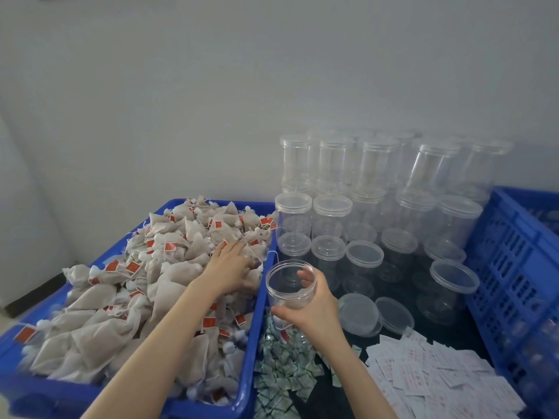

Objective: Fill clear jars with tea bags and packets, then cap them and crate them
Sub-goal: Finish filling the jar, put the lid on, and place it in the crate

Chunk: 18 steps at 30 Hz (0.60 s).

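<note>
A blue bin point(255, 316) on the left is heaped with pale mesh tea bags point(169, 252) that carry red tags. My left hand point(231, 266) lies on the heap near the bin's right wall, its fingers spread over the bags. Just right of the bin, my right hand point(314, 309) grips an open clear jar point(287, 282) with no lid, thumb at the front and fingers curled over the far rim. The jar looks empty. Small green-and-white packets point(281, 376) are piled below the jar.
Capped clear jars point(332, 213) stand stacked in rows against the wall behind. Two loose lids point(360, 313) lie right of my right hand. White slips with red print point(438, 376) are spread at the front right. A blue slatted crate point(511, 267) stands at the far right.
</note>
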Tool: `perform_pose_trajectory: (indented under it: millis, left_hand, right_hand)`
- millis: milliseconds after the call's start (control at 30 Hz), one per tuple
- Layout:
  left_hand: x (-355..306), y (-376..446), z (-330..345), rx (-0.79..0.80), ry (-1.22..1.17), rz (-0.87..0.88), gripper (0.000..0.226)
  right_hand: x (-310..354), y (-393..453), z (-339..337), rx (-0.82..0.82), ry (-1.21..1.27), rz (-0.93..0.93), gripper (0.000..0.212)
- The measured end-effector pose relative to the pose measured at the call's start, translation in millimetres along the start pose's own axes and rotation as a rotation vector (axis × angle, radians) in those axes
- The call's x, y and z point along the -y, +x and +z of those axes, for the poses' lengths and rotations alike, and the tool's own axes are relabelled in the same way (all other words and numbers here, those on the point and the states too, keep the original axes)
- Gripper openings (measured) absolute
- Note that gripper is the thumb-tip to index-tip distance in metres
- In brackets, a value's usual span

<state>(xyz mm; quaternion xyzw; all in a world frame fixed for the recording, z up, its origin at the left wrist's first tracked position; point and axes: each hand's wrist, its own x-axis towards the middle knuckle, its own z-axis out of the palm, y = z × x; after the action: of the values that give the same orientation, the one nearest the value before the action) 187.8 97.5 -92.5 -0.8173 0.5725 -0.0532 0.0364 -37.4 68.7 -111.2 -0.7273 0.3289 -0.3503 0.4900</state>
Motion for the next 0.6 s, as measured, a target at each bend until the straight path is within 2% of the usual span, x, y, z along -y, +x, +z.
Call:
perform_pose_trajectory:
  millis: [33,133,200,300,367,467,600]
  left_hand:
    - [-3,0,1,0.004,0.023,0.012,0.043]
    - [-9,-3,2,-0.05,0.025,0.034,0.027]
    - [-8,-6,-3,-0.105,-0.082,0.028,0.018]
    - [0,-14,-21,-0.155,-0.376,-0.047,0.006]
    - [3,-20,-40,-0.24,-0.493,-0.048,0.013]
    - [2,-32,-74,-0.4,-0.594,0.045,0.023]
    - [-10,-50,-113,-0.462,-0.724,0.204,0.028]
  right_hand:
    - [0,0,0,0.0,-0.004,0.003,0.083]
    - [0,-1,1,0.004,-0.004,0.006,0.083]
    - [0,-2,0,0.007,0.005,0.004,0.083]
    - [-1,-2,-1,0.004,0.013,0.005,0.084]
    - [-2,-2,0,0.008,0.018,0.005,0.083]
    - [-4,-1,4,0.015,0.024,0.013,0.086]
    - [-4,-1,9,0.025,0.026,0.005,0.087]
